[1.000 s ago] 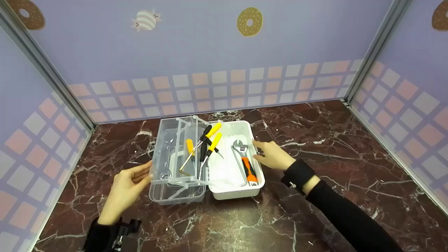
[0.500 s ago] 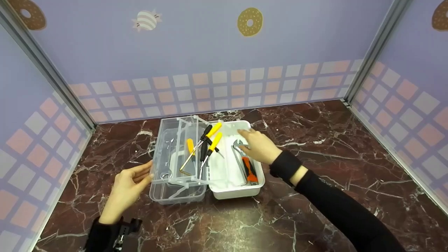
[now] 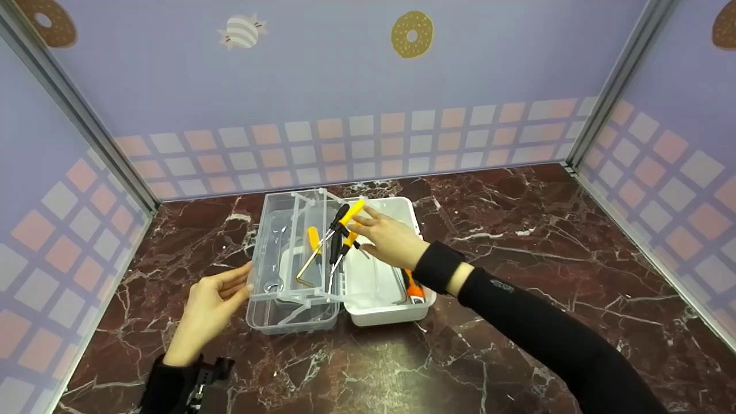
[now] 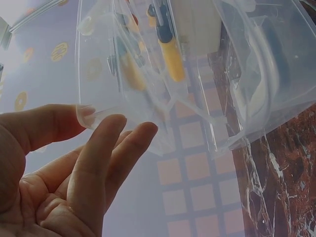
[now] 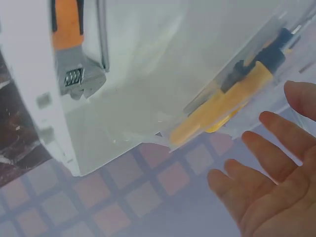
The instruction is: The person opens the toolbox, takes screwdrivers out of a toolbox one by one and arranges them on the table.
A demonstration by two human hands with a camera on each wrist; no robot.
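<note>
Head view: we see the left hand (image 3: 210, 305) pinching the edge of the clear lid (image 3: 268, 247); the right hand (image 3: 394, 238), fingers spread, is above the white box (image 3: 388, 316). At its fingertips lie the yellow-handled tools (image 3: 352, 213), one handle partly covered; under its wrist we make out only the orange end of a wrench (image 3: 415, 290). Left wrist view: beyond the left fingers, the tools blur through plastic. Right wrist view: the palm is cut off; whether the fingertips touch a handle, we cannot tell.
</note>
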